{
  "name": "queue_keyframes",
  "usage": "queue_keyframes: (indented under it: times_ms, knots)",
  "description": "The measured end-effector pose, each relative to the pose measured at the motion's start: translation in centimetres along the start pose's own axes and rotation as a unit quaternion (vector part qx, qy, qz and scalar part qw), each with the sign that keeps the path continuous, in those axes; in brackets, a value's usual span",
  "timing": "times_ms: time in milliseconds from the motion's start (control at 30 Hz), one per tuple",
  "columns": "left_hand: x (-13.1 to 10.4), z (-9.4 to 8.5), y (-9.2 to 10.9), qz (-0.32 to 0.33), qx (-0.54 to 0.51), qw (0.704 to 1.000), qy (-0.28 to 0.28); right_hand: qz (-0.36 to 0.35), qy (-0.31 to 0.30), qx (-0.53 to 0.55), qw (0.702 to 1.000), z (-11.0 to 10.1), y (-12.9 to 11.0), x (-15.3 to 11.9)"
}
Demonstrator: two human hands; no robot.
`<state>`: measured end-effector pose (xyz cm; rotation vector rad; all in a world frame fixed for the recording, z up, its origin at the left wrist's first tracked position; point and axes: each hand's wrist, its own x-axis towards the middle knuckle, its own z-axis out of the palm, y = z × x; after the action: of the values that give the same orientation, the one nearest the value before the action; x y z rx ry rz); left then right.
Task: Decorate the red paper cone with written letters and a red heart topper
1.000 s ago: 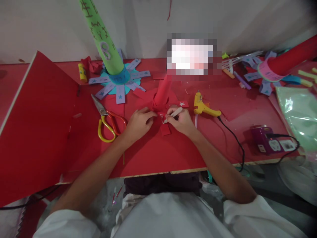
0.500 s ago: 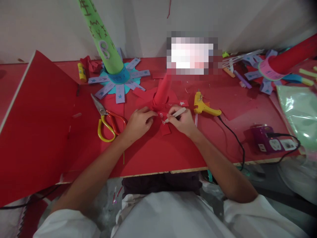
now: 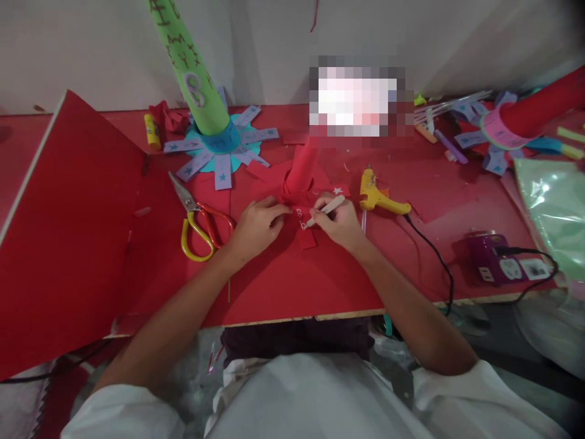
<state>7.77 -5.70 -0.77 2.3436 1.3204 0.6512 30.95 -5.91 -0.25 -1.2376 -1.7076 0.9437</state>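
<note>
My right hand (image 3: 343,227) grips a whitish pen (image 3: 333,205), its tip on a red paper strip (image 3: 308,240) that carries white letters. At the strip's left side, my left hand (image 3: 259,227) pinches the paper between thumb and fingers. The strip extends toward me from the base of a red paper cone (image 3: 302,167), which stands just beyond both hands. Another strip with a white star (image 3: 337,191) lies above my right hand. Scissors (image 3: 198,228) with one yellow and one red handle rest beside my left hand.
A yellow glue gun (image 3: 381,198) lies to the right, near a purple power socket (image 3: 491,259). Behind stand a green paper tube (image 3: 203,110) with lilac strips and a glue stick (image 3: 152,132). A red board (image 3: 68,231) leans at left. One patch is pixelated.
The pen tip has shifted slightly on the strip, and the lower white letter looks a little fuller. The whole view has moved a touch; both grips are the same.
</note>
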Motion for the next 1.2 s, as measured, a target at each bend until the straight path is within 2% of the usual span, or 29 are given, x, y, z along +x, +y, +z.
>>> queue_keyframes:
  times_ms: [200, 433, 533, 633, 767, 1067, 1200]
  knots:
    - [0.1, -0.1, -0.2, -0.004, -0.029, 1.000, -0.007, -0.006, 0.007, -0.007, 1.000, 0.1, -0.4, -1.4]
    - [-0.1, -0.1, 0.0, 0.002, 0.008, 1.000, -0.003, 0.012, -0.009, 0.037, 0.999, -1.3, -0.1, -3.8]
    - [-0.1, -0.2, -0.1, 0.045, 0.009, 0.999, -0.022, 0.009, -0.009, 0.042, 0.999, -1.3, -0.2, -3.6]
    - [-0.1, -0.5, 0.1, 0.105, -0.013, 0.991, -0.077, 0.015, -0.028, 0.030, 0.999, -1.0, -0.3, -3.1]
    - [0.0, -0.9, 0.4, 0.126, -0.025, 0.984, -0.126, 0.016, -0.051, 0.019, 0.998, -1.0, -0.3, -2.9]
    - [0.1, -0.8, 0.0, 0.121, -0.049, 0.983, -0.128, 0.000, -0.057, -0.008, 0.998, -0.8, -0.4, -2.8]
    - [0.1, -0.8, 0.0, 0.125, -0.059, 0.982, -0.128, -0.006, -0.034, -0.029, 0.999, -0.8, -0.1, -2.8]
